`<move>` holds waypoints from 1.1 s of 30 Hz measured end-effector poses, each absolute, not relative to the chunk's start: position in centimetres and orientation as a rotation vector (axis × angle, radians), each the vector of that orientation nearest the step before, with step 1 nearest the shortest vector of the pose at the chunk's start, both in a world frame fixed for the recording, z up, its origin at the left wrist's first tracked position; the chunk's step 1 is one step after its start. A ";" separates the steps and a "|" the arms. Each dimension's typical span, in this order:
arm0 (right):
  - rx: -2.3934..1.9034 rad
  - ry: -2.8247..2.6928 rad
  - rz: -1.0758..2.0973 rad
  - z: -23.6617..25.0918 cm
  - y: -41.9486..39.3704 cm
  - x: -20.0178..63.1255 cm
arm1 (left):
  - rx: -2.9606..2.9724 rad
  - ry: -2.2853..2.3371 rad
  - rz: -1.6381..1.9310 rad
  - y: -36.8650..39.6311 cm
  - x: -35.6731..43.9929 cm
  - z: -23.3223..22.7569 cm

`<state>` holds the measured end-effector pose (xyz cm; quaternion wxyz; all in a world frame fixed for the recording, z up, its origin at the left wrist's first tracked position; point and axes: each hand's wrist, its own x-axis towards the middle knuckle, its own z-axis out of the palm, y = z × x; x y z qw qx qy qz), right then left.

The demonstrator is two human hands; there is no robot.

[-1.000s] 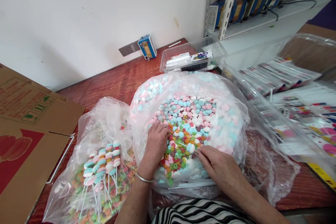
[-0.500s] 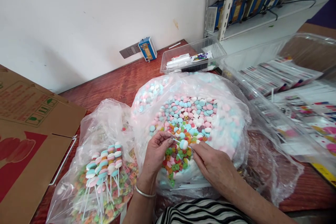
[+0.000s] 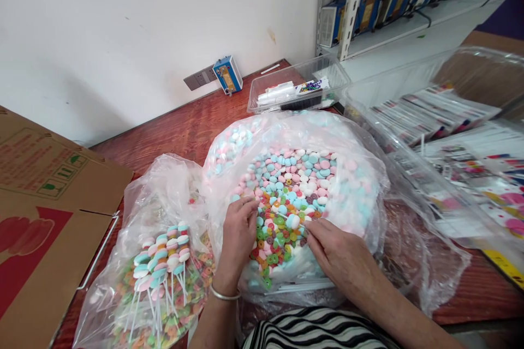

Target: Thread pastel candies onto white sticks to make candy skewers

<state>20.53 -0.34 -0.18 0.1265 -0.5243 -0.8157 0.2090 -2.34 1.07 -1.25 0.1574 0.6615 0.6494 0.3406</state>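
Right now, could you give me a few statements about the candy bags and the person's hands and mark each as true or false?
1. Both hands are in the big open bag of loose candies. True: the left hand and right hand rest on the coloured pieces.
2. The smaller bag with the finished candy sticks lies to the person's right. False: it lies to the left, beside the cardboard box.
3. The left wrist wears a thin bracelet. True.
4. The loose candies are all one colour. False: pink, blue, white, green and orange ones show.
5. The table is bare metal. False: it is reddish wood.
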 end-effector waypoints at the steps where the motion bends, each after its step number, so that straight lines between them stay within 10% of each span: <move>1: -1.530 -2.375 0.612 -0.2 -0.3 20.6 | 2.044 1.865 0.881 1.4 -2.4 -1.4; 33: -1.663 -2.508 0.315 -1.2 0.1 19.5 | 2.345 1.932 0.399 2.3 -1.4 -2.3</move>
